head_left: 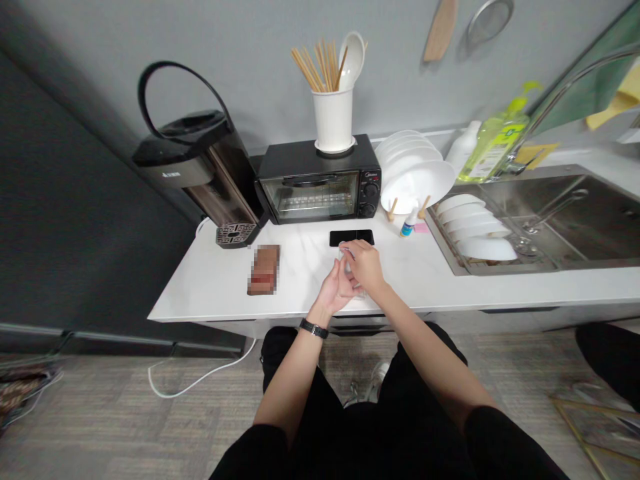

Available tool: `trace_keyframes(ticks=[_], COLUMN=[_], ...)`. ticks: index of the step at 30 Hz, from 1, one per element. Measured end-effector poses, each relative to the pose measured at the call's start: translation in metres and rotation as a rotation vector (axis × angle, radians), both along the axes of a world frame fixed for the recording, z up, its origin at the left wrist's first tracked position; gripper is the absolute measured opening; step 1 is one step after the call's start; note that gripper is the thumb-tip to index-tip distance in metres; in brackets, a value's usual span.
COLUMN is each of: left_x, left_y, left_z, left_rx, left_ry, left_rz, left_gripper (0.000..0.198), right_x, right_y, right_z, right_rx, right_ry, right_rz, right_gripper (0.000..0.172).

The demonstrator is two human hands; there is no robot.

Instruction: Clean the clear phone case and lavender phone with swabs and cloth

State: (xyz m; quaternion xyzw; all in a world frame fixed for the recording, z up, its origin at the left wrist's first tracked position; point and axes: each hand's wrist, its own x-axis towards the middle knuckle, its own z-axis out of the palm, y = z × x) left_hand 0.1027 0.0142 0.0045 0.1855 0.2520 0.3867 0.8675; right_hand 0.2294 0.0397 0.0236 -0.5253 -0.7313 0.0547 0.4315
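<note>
My left hand (336, 288), with a black watch (314, 328) on its wrist, is closed with the palm turned up above the front of the white counter (210, 290). Over it, my right hand (365, 265) bends its fingers down in a pinch, and the two hands touch. Something small and see-through shows between the fingers, too hidden to name. Just beyond my hands lies a black phone (343, 238). A little spray bottle (408, 224) with a blue label stands to the right, beside a pink piece (422, 228).
A toaster oven (274, 167) carries a white holder (334, 120) with chopsticks and a ladle. An air pot (200, 167) and a brown blurred item (264, 269) are left. White plates (417, 187), a sink (555, 263) with stacked bowls (485, 248), and soap bottles (495, 143) stand right.
</note>
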Motion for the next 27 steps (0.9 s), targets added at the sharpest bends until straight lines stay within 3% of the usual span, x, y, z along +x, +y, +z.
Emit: trace_keyframes(ticks=[5,12,15,21,27], left_x=[0.000,-0.005,-0.003,0.000,0.000], left_y=[0.000,-0.003,-0.003,0.000,0.000], left_z=[0.004,0.003,0.002,-0.003,0.000], left_rx=[-0.113,0.013,0.051,0.103,0.074], left_ry=[-0.119,-0.098,-0.083,-0.053,-0.035], left_rz=[0.097,0.060,0.054,0.009,-0.010], left_gripper=[0.050,0.059,0.065,0.064,0.060], right_x=[-0.003,-0.003,0.007,0.019,0.016], right_y=[-0.020,-0.084,-0.097,-0.075,-0.026], right_z=[-0.006,-0.024,-0.028,-0.023,-0.008], right_rx=[-0.032,-0.076,-0.098,-0.092,-0.094], right_ry=[0.005,0.045,-0.014,-0.189,-0.116], right_rz=[0.090,0.176,0.121,-0.093,-0.213], right_gripper=[0.019,0.017,0.017,0.018,0.023])
